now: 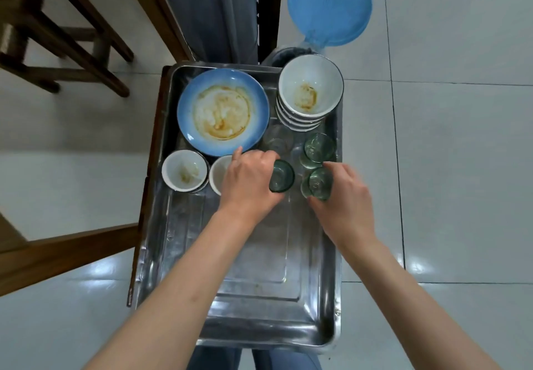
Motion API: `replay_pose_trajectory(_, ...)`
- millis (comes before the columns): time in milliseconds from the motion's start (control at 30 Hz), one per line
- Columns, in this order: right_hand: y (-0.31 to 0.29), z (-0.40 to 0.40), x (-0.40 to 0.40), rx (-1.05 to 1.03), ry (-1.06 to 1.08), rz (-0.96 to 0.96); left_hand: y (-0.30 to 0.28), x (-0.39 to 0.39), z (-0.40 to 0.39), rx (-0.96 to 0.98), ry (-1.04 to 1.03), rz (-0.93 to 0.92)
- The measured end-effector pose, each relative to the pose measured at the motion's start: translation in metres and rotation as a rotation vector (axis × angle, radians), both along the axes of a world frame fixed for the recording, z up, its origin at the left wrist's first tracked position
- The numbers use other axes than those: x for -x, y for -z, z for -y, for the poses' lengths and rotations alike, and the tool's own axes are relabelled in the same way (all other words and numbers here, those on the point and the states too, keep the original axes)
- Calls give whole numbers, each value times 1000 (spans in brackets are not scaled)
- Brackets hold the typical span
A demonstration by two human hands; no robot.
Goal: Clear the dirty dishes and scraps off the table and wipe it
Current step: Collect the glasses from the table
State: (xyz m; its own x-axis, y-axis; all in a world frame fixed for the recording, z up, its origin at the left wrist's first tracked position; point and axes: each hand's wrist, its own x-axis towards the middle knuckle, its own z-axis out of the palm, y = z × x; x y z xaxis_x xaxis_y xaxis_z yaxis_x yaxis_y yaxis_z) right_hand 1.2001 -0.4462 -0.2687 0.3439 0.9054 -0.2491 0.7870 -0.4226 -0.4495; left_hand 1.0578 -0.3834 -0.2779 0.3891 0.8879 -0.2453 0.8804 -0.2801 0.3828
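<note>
both hands are down over a big steel tray (253, 268), each wrapped around a little green glass. the left hand (248, 180) grips one green glass (282, 176) from the side, fingers curled round it, and the glass looks tilted a bit, mouth toward the camera. the right hand (344, 196) has its fingers round a second green glass (317, 183), which sits just left of that palm. can't tell if either glass is touching the tray floor or is lifted a bit. just beyond the right hand's fingertips there's a third green glass (318, 147), apparently stacked in another, and between the two hands, a bit further out, a couple of clear glasses (277, 140) that are hard to make out. past the left hand is a blue plate (223, 111) smeared with brown sauce, and left of that hand two small white bowls (184, 170), one partly hidden under the knuckles. beyond the right hand is a stack of white bowls (310, 92), the top one stained. the near half of the tray, under the forearms, is bare metal. a blue-bagged bin (328, 3) stands on the tiled floor far beyond the right hand.
</note>
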Motion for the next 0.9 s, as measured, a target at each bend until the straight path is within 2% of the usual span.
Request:
replay_pose_trajectory(667, 17, -1, 6, 9, 16, -39, 9, 2, 1, -64, 29, -33)
replay_pose_trajectory(900, -8, 12, 8, -4, 43, -6, -11, 10, 14, -70, 2, 3)
